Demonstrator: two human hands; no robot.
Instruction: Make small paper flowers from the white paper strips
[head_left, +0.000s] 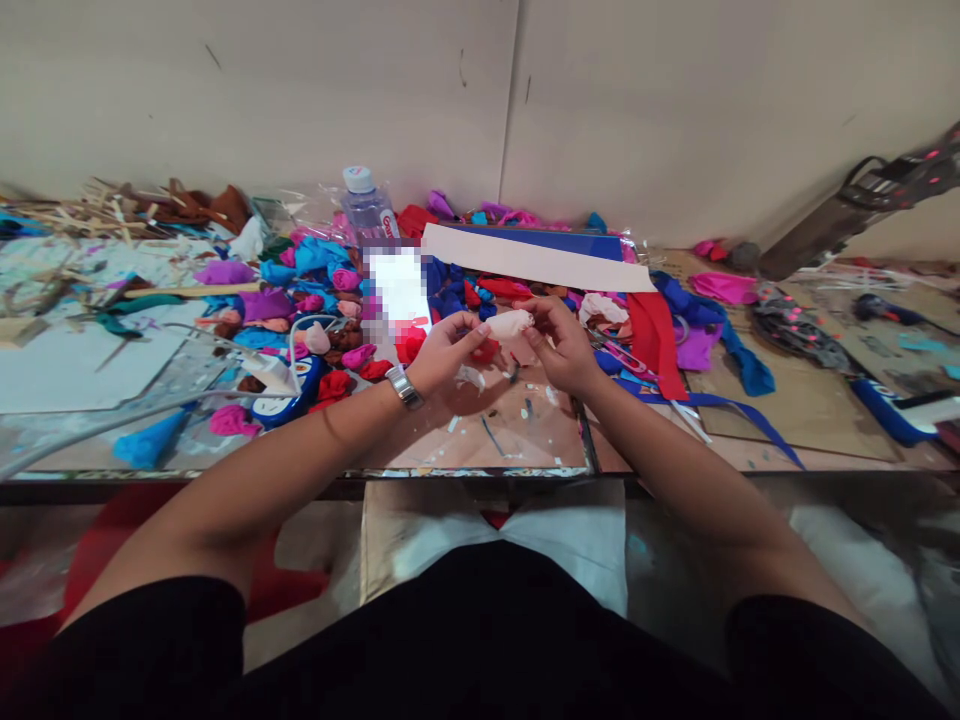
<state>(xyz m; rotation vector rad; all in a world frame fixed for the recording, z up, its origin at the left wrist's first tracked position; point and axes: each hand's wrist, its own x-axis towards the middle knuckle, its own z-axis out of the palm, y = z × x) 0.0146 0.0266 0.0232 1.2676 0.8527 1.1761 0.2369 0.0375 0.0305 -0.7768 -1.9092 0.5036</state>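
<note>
Between my two hands, above the table's front part, is a pale pink rolled piece (508,326) of thin cloth or crepe paper, lying roughly level with a crumpled right end. My left hand (450,350), with a metal watch (405,387) on the wrist, pinches its left end. At the other end, the fingers of my right hand (564,345) close around the crumpled tip. Below the hands are a red scrap (486,352) and small white bits. A long pale pink strip (536,262) lies just behind them.
Crumpled colourful pieces (322,258) cover the table around a capped bottle (369,210) and a blurred white rectangle. A blue-based device with a cable (285,400) stands left. Red (656,345) and blue strips lie right, near cardboard (817,400). A wall rises behind.
</note>
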